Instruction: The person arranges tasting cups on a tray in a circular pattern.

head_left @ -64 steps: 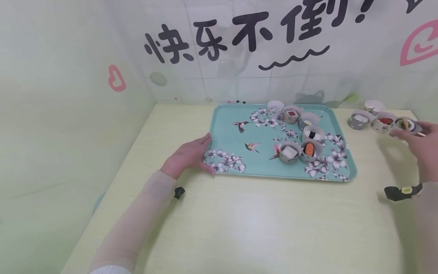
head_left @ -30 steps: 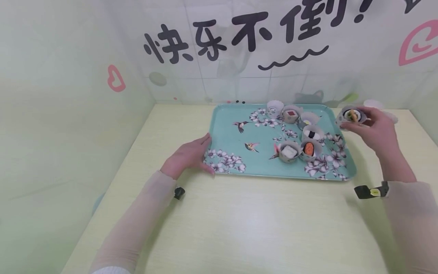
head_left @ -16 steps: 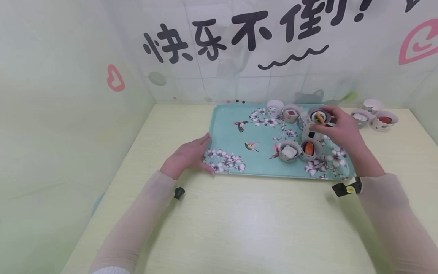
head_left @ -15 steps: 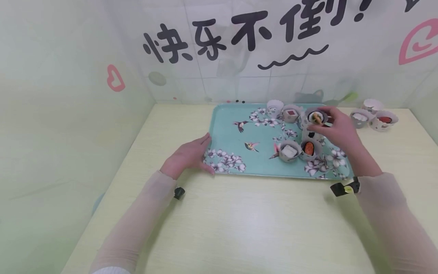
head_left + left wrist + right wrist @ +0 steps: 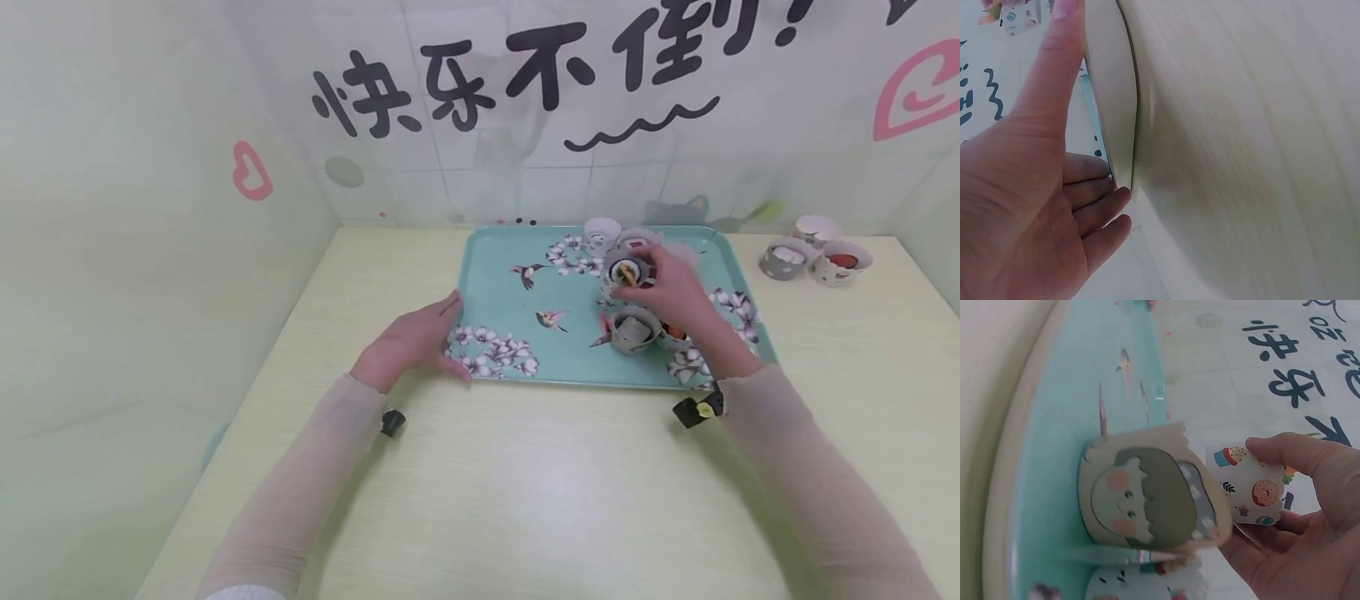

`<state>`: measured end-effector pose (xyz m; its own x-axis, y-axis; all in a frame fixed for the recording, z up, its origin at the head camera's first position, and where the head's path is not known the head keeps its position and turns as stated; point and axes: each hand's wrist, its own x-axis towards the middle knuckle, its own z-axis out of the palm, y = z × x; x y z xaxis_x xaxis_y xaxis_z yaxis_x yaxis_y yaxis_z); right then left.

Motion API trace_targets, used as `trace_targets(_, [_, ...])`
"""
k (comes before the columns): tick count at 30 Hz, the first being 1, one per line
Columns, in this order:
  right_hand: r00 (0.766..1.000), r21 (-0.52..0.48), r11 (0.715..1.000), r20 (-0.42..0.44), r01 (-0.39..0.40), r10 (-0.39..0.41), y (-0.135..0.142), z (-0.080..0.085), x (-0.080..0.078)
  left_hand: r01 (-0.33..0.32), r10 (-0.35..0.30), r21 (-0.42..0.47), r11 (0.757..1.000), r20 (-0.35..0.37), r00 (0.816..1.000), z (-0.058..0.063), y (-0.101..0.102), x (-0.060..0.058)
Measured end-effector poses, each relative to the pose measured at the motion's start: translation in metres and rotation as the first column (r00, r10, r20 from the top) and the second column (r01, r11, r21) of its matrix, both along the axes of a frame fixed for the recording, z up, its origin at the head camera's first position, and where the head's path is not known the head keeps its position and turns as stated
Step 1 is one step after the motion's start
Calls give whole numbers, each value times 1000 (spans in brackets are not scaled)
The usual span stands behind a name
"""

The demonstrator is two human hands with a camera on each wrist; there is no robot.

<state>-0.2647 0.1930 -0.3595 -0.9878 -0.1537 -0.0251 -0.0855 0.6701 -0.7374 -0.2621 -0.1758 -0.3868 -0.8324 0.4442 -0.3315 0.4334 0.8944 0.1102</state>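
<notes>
My right hand pinches a scalloped paper cup with a toy sushi roll in it, held over the turquoise tray. Just in front stands a cup with a white toy piece; in the right wrist view this cup shows a cartoon face. An orange-topped cup is partly hidden by the right forearm. Behind the hand are a pale cup and a cup with a red-centred piece. My left hand, thumb spread, touches the tray's left edge.
Right of the tray, on the table, stand a grey dotted cup, a red-topped cup and a pale cup. A printed wall rises close behind the tray.
The right hand has taken the sushi-roll cup from the group at the right and carried it left over the tray, past its right-hand cups. The left hand has stayed still.
</notes>
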Motion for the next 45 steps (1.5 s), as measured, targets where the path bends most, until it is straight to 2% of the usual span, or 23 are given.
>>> trace_targets(7, [995, 36, 997, 72, -67, 64, -16, -10, -5, 0, 0, 2, 1000, 1, 1000, -2, 0, 0])
trace_targets(15, [988, 191, 972, 104, -136, 118, -26, -20, -1, -2, 2, 3, 1000, 10, 1000, -1, 0, 1])
trace_targets(19, [984, 224, 961, 112, -159, 137, -28, -23, 2, -1, 1, 0, 1000, 10, 1000, -2, 0, 2])
trace_targets(32, [977, 251, 945, 98, -210, 191, -26, -22, 14, -4, 4, 17, 1000, 15, 1000, 0, 0, 3])
trace_targets(38, [974, 271, 936, 89, -224, 208, -23, -21, 15, 3, -3, -2, 1000, 10, 1000, -1, -1, 1])
trace_targets(45, [966, 253, 933, 77, -258, 246, -15, -16, 19, 2, -2, 11, 1000, 11, 1000, 3, 1, 1])
